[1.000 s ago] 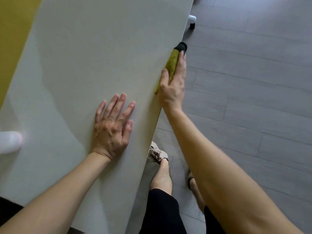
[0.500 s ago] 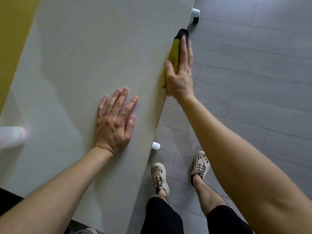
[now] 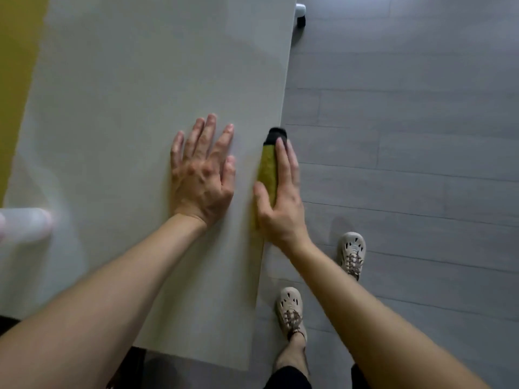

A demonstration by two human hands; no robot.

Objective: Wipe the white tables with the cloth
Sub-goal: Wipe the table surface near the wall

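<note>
The white table fills the left and middle of the view, and its right edge runs down the frame. A yellow-green cloth with a black end is folded over that edge. My right hand presses the cloth against the edge: the fingers lie straight along it and the thumb rests on the tabletop. My left hand lies flat on the tabletop just left of the cloth, with its fingers spread.
A blurred white object stands on the table at the far left. Beyond the table's left side there is a yellow surface. A white table foot with a black caster shows at the top. My feet in beige shoes stand on the grey plank floor.
My right hand has slid the cloth back along the table's edge towards me, and it is now level with my left hand. My left hand stays flat on the table.
</note>
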